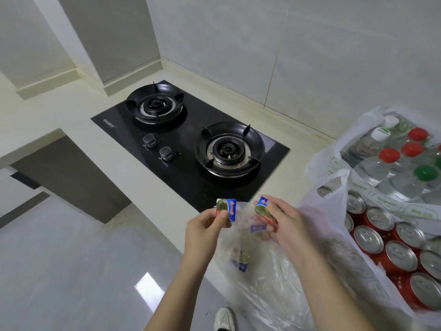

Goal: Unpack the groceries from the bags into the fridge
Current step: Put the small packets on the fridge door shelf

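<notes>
Left hand [202, 226]: we pinch one packet [226, 209].
Right hand [286, 223]: we grip a second packet [263, 210].
Bag [269, 283]: under both hands; let us gather its loose packets [241, 260] before leaving.

No print is legible (hob logo [109, 126] too blurred).

Both forearms are bare. They enter from the lower edge and converge toward the centre.

Left hand [205, 226]: fingers curled, thumb and fingertips pinching the left packet [226, 209], which is held upright.

Right hand [287, 223]: back facing up, fingers curled round the right packet [263, 211], which is held tilted.

The hands are level and near each other, not touching.
</notes>
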### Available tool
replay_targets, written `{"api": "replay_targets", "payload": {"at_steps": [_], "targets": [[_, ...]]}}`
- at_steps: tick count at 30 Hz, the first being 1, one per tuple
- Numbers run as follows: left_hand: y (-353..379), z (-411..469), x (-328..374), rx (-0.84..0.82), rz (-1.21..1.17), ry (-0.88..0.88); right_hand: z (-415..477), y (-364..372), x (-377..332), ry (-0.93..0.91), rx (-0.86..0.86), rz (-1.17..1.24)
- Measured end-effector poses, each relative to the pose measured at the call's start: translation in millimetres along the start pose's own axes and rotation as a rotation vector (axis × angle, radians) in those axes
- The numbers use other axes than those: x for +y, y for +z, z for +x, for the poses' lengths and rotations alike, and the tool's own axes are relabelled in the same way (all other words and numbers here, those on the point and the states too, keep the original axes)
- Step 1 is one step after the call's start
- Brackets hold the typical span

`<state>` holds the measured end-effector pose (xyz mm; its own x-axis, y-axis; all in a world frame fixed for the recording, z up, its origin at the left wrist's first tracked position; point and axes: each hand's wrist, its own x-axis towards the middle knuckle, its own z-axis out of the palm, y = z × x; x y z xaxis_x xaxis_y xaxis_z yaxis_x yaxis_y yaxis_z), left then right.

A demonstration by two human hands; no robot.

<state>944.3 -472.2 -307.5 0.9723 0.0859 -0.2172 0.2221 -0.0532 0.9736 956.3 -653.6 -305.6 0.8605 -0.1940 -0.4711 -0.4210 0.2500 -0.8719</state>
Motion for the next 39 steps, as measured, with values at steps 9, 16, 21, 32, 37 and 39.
{"api": "replay_targets", "payload": {"at_steps": [9, 16, 21, 32, 37, 39], "targets": [[-96.2, -36.4, 18.2, 0.218, -0.293, -0.009, -24.7, 103.5, -1.2, -0.016, -0.382, 0.095], [-209.2, -111.9, 8.9, 0.430, -0.302, 0.073, -94.0, 211.2, 23.4, -0.010, -0.662, -0.121], [-299.3, -191.8, -5.6, 0.643, -0.285, 0.088, -177.2, 291.7, 59.4, -0.089, -0.748, -0.269], [-491.5, -401.2, 10.8, 1.037, -0.069, 0.125, -376.1, 459.5, 115.7, -0.222, -1.122, -0.475], [-549.9, -469.6, 46.6, 1.154, 0.084, 0.189, -453.3, 526.6, 108.2, -0.280, -1.415, -0.443], [-571.9, -492.5, 64.3, 1.199, 0.135, 0.246, -480.5, 551.9, 103.8, -0.316, -1.537, -0.440]]}}
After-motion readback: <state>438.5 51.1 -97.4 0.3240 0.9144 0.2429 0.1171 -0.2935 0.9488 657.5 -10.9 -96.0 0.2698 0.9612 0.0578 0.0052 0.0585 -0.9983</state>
